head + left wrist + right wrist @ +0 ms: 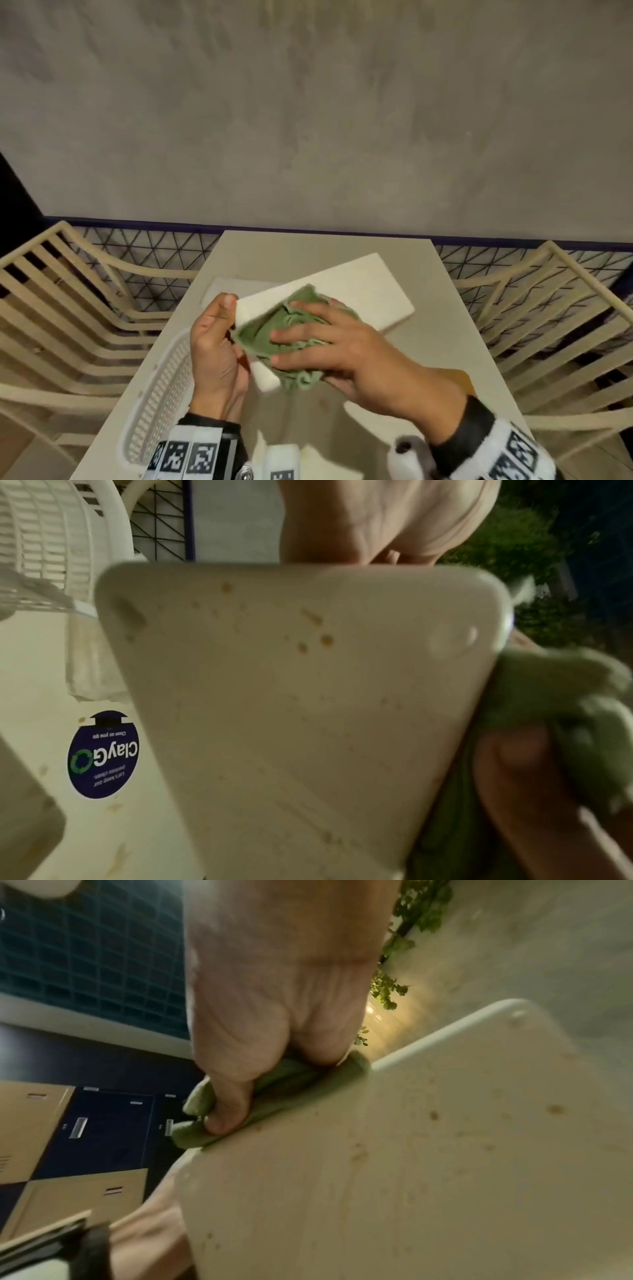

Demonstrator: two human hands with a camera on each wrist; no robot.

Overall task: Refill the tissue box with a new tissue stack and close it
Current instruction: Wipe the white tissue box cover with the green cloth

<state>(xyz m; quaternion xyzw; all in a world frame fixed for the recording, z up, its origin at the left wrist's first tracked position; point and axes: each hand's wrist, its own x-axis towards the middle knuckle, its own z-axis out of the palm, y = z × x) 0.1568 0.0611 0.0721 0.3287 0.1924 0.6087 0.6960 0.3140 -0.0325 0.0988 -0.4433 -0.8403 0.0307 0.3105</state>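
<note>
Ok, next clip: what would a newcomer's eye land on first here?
The green cloth stands out, pressed by the right hand onto a flat white box held above the table in the middle of the head view. The left hand steadies the box's near-left end. Next come the brownish specks on its underside in the left wrist view, and the white slatted basket at the table's left edge.

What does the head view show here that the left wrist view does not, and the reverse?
Head view only: the left hand gripping the white box's near end, and slatted chairs on both sides of the table. Left wrist view only: brownish spots on the box's underside and a round blue ClayGo sticker. Both: the right hand pressing a green cloth on the box, and the white slotted basket.
</note>
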